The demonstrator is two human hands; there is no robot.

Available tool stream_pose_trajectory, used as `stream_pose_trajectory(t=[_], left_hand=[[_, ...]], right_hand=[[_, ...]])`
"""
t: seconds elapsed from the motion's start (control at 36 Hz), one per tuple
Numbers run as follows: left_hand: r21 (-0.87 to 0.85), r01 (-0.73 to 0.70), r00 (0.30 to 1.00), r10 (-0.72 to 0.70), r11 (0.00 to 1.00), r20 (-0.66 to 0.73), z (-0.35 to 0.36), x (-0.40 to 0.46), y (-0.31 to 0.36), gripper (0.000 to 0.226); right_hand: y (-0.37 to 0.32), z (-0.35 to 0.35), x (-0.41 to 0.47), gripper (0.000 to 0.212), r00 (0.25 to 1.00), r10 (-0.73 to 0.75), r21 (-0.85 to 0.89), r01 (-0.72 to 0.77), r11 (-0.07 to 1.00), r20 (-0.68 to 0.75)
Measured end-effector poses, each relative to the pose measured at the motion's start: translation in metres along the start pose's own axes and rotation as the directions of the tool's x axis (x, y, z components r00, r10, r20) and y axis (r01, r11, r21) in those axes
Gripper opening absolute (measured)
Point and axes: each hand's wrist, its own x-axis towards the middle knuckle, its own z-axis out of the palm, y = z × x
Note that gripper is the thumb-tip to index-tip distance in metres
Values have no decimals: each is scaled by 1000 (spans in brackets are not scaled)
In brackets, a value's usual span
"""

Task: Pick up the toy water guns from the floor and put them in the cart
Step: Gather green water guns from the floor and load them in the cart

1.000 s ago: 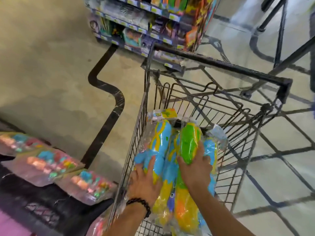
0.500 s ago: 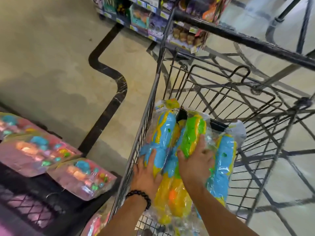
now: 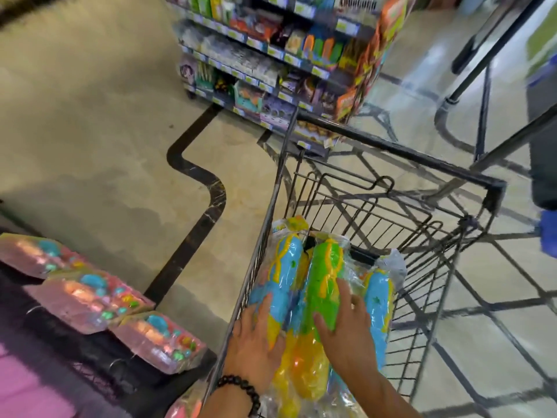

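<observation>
Both my palms flat on the bagged water guns (image 3: 316, 300) in the cart (image 3: 391, 152), fingers spread, nothing clenched. My left hand (image 3: 256, 342) (bead bracelet (image 3: 241, 390)) is on the blue one, my right hand (image 3: 346, 330) on the green. Pink toy packs (image 3: 90, 300) near left; shelves (image 3: 271, 55) far.

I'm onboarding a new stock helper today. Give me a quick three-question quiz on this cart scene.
1. True or false: the water guns lie inside the cart.
2. Which wrist wears the beaded bracelet: A left, B right?
3. On which side of the cart, as seen here, do the pink toy packs sit?

Key: 1 true. 2 A, by the left hand; the right hand has none. 3 left.
</observation>
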Motion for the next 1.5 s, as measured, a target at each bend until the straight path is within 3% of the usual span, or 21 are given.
stream_pose_trajectory(t=[0.22,0.44,0.58,0.78,0.94,1.08,1.31,1.5], left_hand=[[21,-50,997,51,999,-53,-48,-52,47,83],[30,10,986,-5,1000,-168,-93,-115,92,77],[48,96,957,-79,994,-278,-105,-155,114,73],[5,195,871,-171,981,-461,-88,-251,138,73],[-79,338,737,-316,938,-597,-81,-367,143,73],[-186,489,570,-474,852,-671,-78,-477,120,75],[-429,592,215,-646,683,-732,-33,-704,89,73],[-556,663,-58,-706,502,-706,57,-924,77,74]], right_hand=[[-14,-65,-46,74,978,-193,-93,200,975,76],[-32,-139,-79,69,927,-355,-166,371,914,118],[-33,-169,-95,69,851,-506,-164,524,836,137],[-22,-187,-139,70,673,-707,-93,735,672,218],[-24,-173,-205,71,485,-808,17,854,520,334],[-45,-148,-287,72,285,-873,87,935,345,396],[-50,-94,-485,74,-94,-879,232,972,20,468],[-1,-64,-696,65,-338,-796,376,914,-151,502]])
